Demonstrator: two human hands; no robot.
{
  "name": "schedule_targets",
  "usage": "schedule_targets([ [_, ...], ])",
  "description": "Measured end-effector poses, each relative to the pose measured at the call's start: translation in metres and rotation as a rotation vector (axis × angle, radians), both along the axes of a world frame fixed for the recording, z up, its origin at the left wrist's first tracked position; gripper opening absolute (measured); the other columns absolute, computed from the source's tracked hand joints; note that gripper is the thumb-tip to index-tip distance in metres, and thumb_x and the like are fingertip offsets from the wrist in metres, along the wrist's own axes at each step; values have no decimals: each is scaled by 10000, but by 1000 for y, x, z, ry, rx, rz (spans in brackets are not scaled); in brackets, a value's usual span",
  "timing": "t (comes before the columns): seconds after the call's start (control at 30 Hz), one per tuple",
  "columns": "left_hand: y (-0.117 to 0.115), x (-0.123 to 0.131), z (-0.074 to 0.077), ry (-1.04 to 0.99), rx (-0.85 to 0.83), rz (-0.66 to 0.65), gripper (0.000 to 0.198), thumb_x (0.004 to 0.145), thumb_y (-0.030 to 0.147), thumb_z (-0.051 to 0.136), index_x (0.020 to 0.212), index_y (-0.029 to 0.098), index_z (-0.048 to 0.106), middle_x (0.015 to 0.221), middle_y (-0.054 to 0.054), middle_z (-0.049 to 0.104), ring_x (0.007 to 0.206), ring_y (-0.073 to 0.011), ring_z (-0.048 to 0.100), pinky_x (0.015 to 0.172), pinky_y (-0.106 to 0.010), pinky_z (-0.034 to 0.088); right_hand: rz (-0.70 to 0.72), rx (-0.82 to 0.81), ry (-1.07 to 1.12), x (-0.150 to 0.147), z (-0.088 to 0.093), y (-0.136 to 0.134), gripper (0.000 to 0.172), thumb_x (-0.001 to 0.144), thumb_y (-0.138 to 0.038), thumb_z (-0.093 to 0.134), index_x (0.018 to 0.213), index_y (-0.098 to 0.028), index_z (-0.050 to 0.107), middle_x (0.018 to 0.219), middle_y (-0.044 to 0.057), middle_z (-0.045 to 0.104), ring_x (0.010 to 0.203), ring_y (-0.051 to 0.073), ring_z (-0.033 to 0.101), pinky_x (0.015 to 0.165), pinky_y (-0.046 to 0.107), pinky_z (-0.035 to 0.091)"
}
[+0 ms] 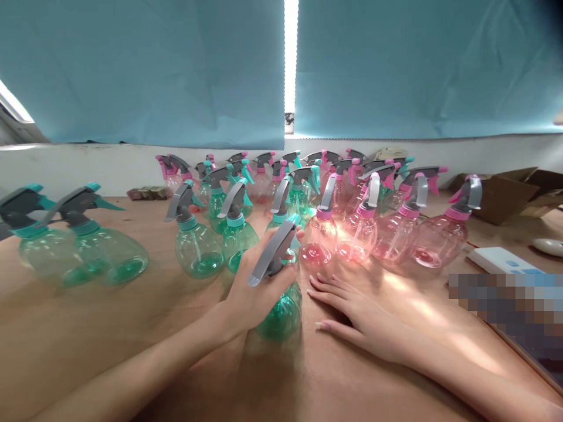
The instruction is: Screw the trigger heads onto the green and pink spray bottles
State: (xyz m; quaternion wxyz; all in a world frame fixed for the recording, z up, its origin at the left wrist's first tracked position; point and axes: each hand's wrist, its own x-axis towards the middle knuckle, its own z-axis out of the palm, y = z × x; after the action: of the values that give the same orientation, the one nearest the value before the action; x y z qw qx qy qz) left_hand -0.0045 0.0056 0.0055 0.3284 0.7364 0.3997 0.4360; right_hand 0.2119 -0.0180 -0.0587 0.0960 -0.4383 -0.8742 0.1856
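Note:
My left hand (253,287) is wrapped round the neck of a green spray bottle (281,313) with a grey and teal trigger head. The bottle stands about upright near the middle of the table, its neck partly hidden by my fingers. To its right, my right hand (356,310) lies flat on the wood with fingers spread, holding nothing. Just beyond that hand stands a row of pink spray bottles, the closest being a pink spray bottle (317,237). Left of my left hand are more green ones, among them a green spray bottle (199,252).
Several more green and pink bottles crowd the back of the wooden table (189,346). Two green bottles (109,255) stand at the far left. On the right are an open cardboard box (505,193), a white box (501,258), a white mouse (548,246) and a blurred-out flat object (514,310).

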Motion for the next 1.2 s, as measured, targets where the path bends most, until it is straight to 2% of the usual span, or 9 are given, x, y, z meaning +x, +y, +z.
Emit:
schedule_targets([
  [0.17, 0, 0, 0, -5, -16, -22, 304, 784, 224, 497, 1084, 236, 551, 675, 52, 395, 608, -133, 466, 536, -250, 355, -4, 10, 2, -1, 3, -1, 583, 958, -544, 494, 1432, -205, 502, 1508, 93, 451, 1431, 323, 331, 1178, 584, 219],
  [0.27, 1, 0, -1, -12, -4, -23, 295, 788, 225, 503, 1079, 235, 552, 675, 53, 407, 592, -127, 464, 523, -247, 342, -13, 13, -17, -2, 5, -2, 584, 956, -547, 494, 1431, -208, 504, 1513, 85, 444, 1431, 324, 331, 1177, 581, 227],
  [0.53, 0, -1, -2, -16, 21, -9, 315, 803, 208, 523, 1111, 227, 585, 706, 38, 502, 682, -142, 550, 564, -244, 403, -23, 11, 0, -2, 6, -2, 570, 946, -531, 525, 1425, -223, 515, 1504, 86, 459, 1431, 337, 325, 1168, 593, 239],
  [0.73, -1, -1, 0, -10, 6, -4, 317, 817, 214, 524, 1128, 224, 588, 745, 27, 508, 741, -149, 557, 591, -247, 411, -14, -4, -7, -1, 5, -2, 585, 961, -540, 490, 1433, -195, 501, 1517, 92, 438, 1433, 324, 327, 1175, 582, 229],
  [0.97, 1, -1, -2, -26, -3, -26, 326, 805, 217, 535, 1127, 226, 586, 713, 36, 487, 714, -145, 545, 592, -249, 412, -24, 19, -17, -3, 10, -3, 558, 947, -521, 526, 1415, -217, 528, 1506, 92, 454, 1426, 342, 336, 1156, 597, 262],
  [1.2, 1, 0, -2, -41, 8, -17, 323, 806, 209, 548, 1124, 231, 595, 735, 33, 540, 676, -132, 542, 569, -243, 403, -15, 41, 4, -1, 3, -2, 552, 949, -532, 516, 1416, -238, 526, 1501, 81, 463, 1424, 331, 342, 1165, 595, 242],
])
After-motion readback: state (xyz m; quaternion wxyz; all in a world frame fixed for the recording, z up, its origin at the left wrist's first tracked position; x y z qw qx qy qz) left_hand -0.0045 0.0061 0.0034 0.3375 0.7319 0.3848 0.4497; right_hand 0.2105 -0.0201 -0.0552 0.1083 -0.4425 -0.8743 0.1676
